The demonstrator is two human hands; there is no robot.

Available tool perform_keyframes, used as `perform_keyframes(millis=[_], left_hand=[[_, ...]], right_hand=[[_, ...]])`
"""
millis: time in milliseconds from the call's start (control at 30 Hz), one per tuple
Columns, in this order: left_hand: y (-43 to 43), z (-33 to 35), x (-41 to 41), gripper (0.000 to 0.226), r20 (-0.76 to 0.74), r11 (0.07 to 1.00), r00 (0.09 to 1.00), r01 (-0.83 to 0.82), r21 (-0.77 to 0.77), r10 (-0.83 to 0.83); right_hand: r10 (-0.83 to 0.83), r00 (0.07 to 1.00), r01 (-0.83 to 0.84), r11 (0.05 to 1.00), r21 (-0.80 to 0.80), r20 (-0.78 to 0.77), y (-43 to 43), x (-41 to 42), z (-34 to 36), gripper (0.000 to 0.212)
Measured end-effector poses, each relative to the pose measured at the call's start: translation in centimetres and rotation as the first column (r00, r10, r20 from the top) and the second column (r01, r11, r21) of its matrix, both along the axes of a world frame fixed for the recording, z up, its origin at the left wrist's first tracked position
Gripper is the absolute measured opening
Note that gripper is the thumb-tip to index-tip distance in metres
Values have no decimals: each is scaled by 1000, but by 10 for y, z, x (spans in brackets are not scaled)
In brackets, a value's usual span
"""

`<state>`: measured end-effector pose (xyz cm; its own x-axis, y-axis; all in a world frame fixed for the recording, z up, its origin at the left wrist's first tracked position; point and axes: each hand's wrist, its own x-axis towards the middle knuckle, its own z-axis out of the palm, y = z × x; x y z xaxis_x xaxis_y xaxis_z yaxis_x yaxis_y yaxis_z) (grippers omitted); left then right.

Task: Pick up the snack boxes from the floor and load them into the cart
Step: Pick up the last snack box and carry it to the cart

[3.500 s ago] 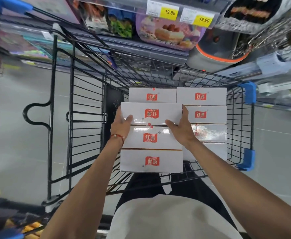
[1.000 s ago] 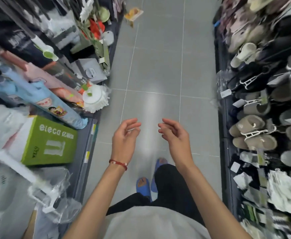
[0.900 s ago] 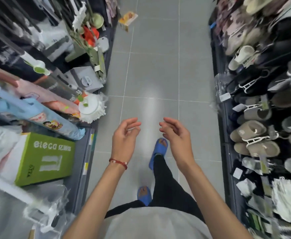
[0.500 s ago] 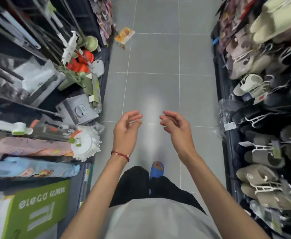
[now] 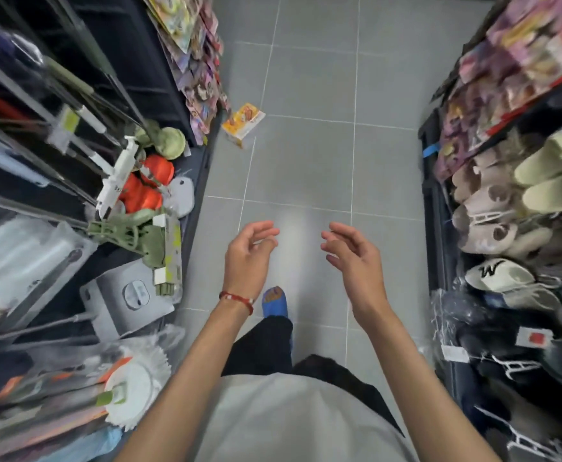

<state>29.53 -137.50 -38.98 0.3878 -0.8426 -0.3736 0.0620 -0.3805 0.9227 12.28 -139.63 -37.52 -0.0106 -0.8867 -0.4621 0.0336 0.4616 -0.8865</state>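
A yellow and orange snack box (image 5: 243, 124) lies tilted on the grey floor, close to the foot of the left shelf and well ahead of me. My left hand (image 5: 249, 258), with a red string at the wrist, and my right hand (image 5: 354, 261) hang in front of my body above the floor, palms facing each other, fingers loosely curled and holding nothing. Both hands are far short of the box. The cart is out of view.
A narrow tiled aisle (image 5: 309, 168) runs ahead. The left shelf (image 5: 133, 195) juts out with mops, cleaning tools and a grey boxed item (image 5: 129, 295). The right rack (image 5: 506, 228) is packed with slippers and bagged goods. My blue sandal (image 5: 274, 301) steps forward.
I turned away from the cart with its white boxes and walked down the aisle. The snack box on the floor has come nearer. My empty hands kept their pose.
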Motion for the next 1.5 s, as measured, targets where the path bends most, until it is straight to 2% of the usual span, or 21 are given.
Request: perform_keyframes(millis=[333, 467, 567, 700, 867, 1133, 1500], left_hand=[[-233, 14, 27, 26, -5, 999, 1000, -1, 41, 1], [-333, 10, 30, 26, -11, 996, 996, -84, 39, 84], [-402, 13, 26, 27, -24, 983, 985, -170, 69, 172], [-468, 16, 20, 24, -54, 968, 968, -241, 76, 245], [-551, 9, 33, 25, -86, 938, 936, -335, 95, 342], [-681, -13, 106, 23, -111, 884, 880, -446, 139, 462], [-800, -30, 181, 19, -88, 789, 797, -566, 240, 598]], right_hand=[[19, 1000, -19, 999, 33, 22, -238, 29, 4, 19], [115, 993, -115, 993, 13, 8, -348, 32, -4, 19], [249, 967, -250, 968, -15, -42, -423, 33, 2, 19], [373, 926, -373, 928, 4, -56, -502, 35, 5, 19], [430, 899, -428, 903, 41, -82, -603, 55, -1, 18], [528, 842, -518, 848, 110, -109, -750, 126, -27, 17], [588, 806, -567, 800, 195, -66, -900, 209, -47, 22]])
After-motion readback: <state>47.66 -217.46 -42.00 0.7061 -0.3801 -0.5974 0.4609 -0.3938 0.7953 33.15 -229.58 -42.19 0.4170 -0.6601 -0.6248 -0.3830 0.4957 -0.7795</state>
